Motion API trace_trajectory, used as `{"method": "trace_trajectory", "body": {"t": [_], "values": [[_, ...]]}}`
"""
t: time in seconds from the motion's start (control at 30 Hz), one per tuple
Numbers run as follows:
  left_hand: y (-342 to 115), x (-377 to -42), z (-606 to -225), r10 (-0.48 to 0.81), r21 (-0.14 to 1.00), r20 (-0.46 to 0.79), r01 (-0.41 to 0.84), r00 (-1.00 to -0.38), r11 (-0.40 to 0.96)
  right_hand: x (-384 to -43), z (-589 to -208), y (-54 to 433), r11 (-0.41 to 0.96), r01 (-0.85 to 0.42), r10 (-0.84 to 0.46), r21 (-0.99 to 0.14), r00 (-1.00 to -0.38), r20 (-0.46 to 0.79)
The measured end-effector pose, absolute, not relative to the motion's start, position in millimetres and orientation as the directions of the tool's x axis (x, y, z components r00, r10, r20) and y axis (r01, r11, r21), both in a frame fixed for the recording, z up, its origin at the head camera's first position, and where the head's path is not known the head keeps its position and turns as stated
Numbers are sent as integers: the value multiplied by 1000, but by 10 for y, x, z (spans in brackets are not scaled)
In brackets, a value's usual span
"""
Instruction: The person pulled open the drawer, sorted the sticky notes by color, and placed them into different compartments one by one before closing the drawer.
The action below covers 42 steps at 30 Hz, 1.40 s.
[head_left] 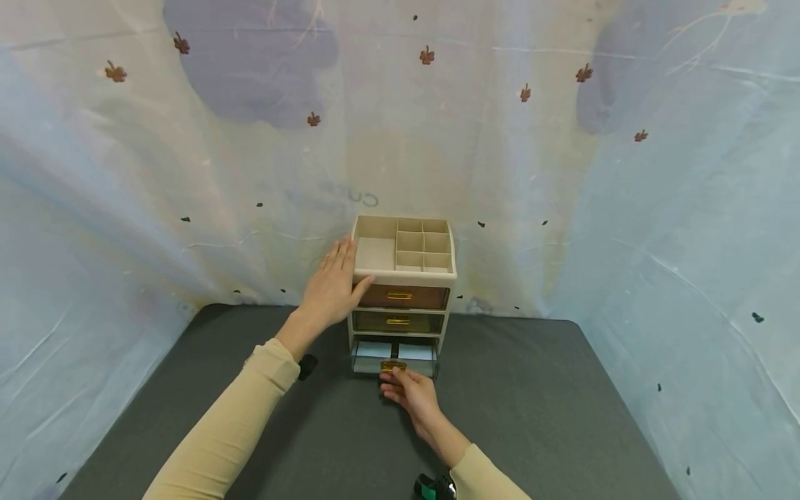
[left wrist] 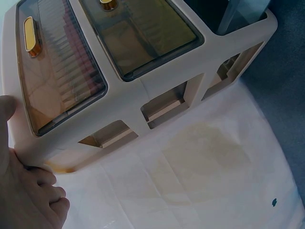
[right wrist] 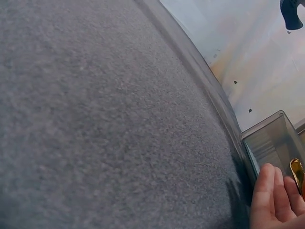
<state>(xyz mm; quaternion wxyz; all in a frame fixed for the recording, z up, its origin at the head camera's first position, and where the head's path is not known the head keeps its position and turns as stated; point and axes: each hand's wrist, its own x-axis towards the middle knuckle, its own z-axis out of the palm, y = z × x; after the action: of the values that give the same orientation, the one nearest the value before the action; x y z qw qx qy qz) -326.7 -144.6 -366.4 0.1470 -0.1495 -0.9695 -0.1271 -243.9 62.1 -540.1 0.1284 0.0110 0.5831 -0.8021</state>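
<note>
A cream desktop drawer organizer (head_left: 405,276) stands on the grey table, with three see-through drawers under a divided top tray. Along its left side my left hand (head_left: 331,285) rests with fingers extended, the thumb at the front edge below the tray. The lowest drawer (head_left: 365,366) is pulled partway out, and white shapes show inside it. My right hand (head_left: 414,396) pinches that drawer's gold handle (head_left: 394,366) between thumb and fingers. In the right wrist view the fingers of my right hand (right wrist: 276,200) are beside the handle (right wrist: 297,172).
The upper drawer (head_left: 431,297) and middle drawer (head_left: 428,323) are closed. A grey cloth covers the table (head_left: 512,403). Behind and at both sides hangs a pale patterned curtain (head_left: 400,160), close to the organizer's back. Openings (left wrist: 164,102) run along the organizer's side.
</note>
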Motion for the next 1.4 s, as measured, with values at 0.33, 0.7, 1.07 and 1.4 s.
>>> {"method": "trace_trajectory", "body": {"t": [0.33,0.7,1.07,1.4], "values": [[-1456,-3263,-3668,249,199,318,321,-915,926,-2539,-5369,589,-283,214,-170,-935,-971,-170],[-1464,-3277,-3668,243,208,317,317,-917,926,-2692,-5375,588,-274,212,-157,-938,-972,-174],[-1443,-3277,-3649,242,197,316,313,-917,929,-2802,-5358,574,-248,209,-146,-946,-973,-177],[-1444,-3278,-3676,246,191,325,318,-913,929,-2880,-5358,572,-226,204,-141,-953,-974,-176]]}}
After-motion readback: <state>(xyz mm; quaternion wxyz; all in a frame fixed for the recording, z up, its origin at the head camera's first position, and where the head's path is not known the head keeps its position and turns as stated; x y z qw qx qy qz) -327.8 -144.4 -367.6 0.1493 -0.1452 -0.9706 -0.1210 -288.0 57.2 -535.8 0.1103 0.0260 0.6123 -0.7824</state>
